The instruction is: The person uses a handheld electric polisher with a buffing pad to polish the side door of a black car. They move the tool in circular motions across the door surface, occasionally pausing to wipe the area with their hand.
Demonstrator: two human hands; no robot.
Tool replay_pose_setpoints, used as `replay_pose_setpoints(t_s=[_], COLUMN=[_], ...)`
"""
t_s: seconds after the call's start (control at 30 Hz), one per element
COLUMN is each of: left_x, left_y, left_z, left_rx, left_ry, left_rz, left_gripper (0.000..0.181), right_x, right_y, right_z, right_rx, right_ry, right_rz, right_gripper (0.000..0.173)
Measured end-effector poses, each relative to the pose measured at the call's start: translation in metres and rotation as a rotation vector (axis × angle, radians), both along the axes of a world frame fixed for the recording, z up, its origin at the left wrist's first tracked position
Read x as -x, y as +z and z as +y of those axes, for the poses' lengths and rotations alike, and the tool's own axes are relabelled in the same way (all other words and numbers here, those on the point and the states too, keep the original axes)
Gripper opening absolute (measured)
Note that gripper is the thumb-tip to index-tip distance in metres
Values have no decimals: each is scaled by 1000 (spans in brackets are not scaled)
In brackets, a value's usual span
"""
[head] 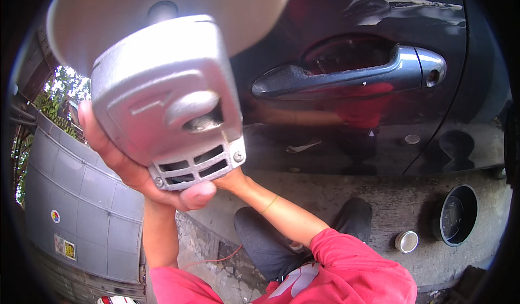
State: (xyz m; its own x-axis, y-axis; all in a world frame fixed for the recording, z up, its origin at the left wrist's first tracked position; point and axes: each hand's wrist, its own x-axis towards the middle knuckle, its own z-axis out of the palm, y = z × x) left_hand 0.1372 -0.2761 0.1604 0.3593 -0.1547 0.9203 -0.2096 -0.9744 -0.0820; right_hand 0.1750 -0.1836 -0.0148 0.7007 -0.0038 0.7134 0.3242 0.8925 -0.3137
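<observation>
A silver metal power tool [170, 97], apparently a rotary polisher, is held up close to my face. At its top a large pale round pad [252, 15] looks blurred. My left hand [126, 170] is wrapped around the left side and underside of the metal head, below the vent slots. My right hand [228, 180] reaches in behind the tool, where its fingers are hidden. To the right stands a dark glossy car door [276, 149] with a door handle [357, 76]. White smears [406, 3] mark the panel above the handle.
On the concrete floor [390, 206] at lower right are a dark bucket [459, 214] and a small round container [406, 242]. Grey metal panels [89, 206] with stickers stand at left. An orange cord [219, 259] runs along the ground by my legs.
</observation>
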Motion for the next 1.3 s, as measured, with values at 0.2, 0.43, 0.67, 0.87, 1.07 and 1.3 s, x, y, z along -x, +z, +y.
replay_pose_setpoints(t_s=[0.2,0.43,0.67,0.87,1.07,1.3], left_x=[25,54,60,35,15,31], left_y=[-20,-61,-84,-54,-28,-42], left_z=[42,104,130,76,25,56], left_rx=[90,182,189,240,-3,107], left_ry=[-3,154,118,58,77,124], left_rz=[-79,-161,-218,-130,27,-101], left_gripper=[141,132,120,133,137,139], right_x=[10,20,17,22,15,13], right_y=[-20,-63,-79,-69,-55,-46], right_z=[13,26,17,-4,-5,7], right_rx=[101,364,500,372,153,200], right_ry=[-38,161,178,85,12,46], right_rz=[-31,-125,-143,-24,-8,-62], right_gripper=[113,107,101,103,107,105])
